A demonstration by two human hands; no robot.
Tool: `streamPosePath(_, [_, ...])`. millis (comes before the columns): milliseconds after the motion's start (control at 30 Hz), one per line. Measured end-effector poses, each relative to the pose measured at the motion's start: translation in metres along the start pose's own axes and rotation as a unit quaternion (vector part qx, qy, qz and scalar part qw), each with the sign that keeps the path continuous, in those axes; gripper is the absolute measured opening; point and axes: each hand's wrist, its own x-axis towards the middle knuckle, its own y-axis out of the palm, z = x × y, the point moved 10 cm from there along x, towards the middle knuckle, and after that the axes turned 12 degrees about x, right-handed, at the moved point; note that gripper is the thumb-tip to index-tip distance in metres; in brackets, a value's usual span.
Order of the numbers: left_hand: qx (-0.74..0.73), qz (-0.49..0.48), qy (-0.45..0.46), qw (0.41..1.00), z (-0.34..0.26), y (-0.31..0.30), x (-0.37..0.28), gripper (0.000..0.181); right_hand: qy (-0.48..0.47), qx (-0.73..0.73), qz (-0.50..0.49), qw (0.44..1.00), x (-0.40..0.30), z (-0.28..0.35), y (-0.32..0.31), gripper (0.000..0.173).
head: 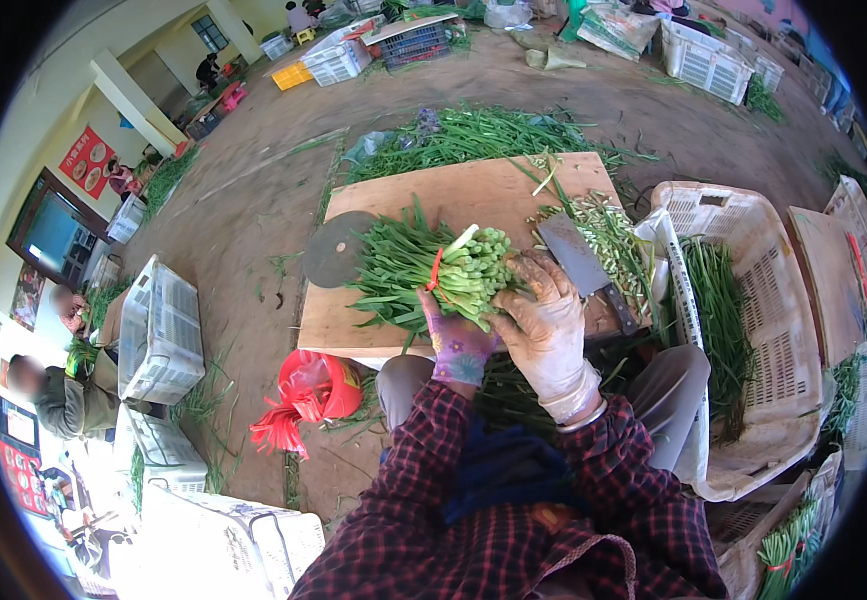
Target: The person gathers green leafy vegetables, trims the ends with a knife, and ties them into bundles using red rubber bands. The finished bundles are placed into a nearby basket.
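Note:
A bunch of long green leafy stalks (403, 266), tied with a red band (436, 271), lies over the wooden board with its pale cut ends facing right. My left hand (460, 341), in a purple flowered glove, grips the bunch from below near the band. My right hand (546, 319), in a soiled white glove, touches the cut ends with bent fingers; whether it grips them I cannot tell. Just right of it rests a cleaver (574, 255), its dark handle towards me. Chopped stalk ends (610, 240) are heaped beside the blade. A round dark disc (340, 249) lies at the board's left edge.
The board (381, 187) spans the space before my knees. Loose greens (471, 139) lie beyond it. A red bucket (343, 386) with red strips stands at left. A large white crate (771, 442) holding greens is close on the right. Other people work at the far left beside white crates (171, 337).

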Motion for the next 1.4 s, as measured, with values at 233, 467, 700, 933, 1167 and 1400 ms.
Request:
streamPosePath(233, [0.115, -0.091, -0.029, 0.989, -0.042, -0.011, 0.033, 0.073, -0.011, -0.031, -0.035, 0.999, 0.015, 0.028, -0.043, 0.025])
streamPosePath(467, [0.078, -0.126, -0.062, 0.987, -0.064, -0.03, 0.048, 0.074, 0.141, 0.067, -0.339, 0.928, -0.037, 0.003, -0.265, 0.04])
streamPosePath(700, [0.117, -0.18, -0.062, 0.975, -0.057, -0.037, 0.043, 0.078, 0.2, 0.057, -0.011, 0.978, 0.006, 0.002, -0.117, 0.038])
streamPosePath(933, [0.073, -0.08, -0.115, 0.987, -0.03, -0.015, 0.042, 0.063, -0.07, -0.037, 0.119, 0.99, 0.033, -0.006, 0.031, 0.028])
streamPosePath(1167, [0.052, -0.056, -0.157, 0.985, -0.028, -0.017, 0.037, 0.064, -0.085, -0.093, 0.16, 0.979, 0.037, -0.013, 0.044, 0.027])
streamPosePath(1400, [0.088, -0.114, -0.145, 0.979, -0.03, -0.034, 0.035, 0.053, -0.129, -0.089, 0.159, 0.975, 0.032, -0.007, 0.048, 0.026])
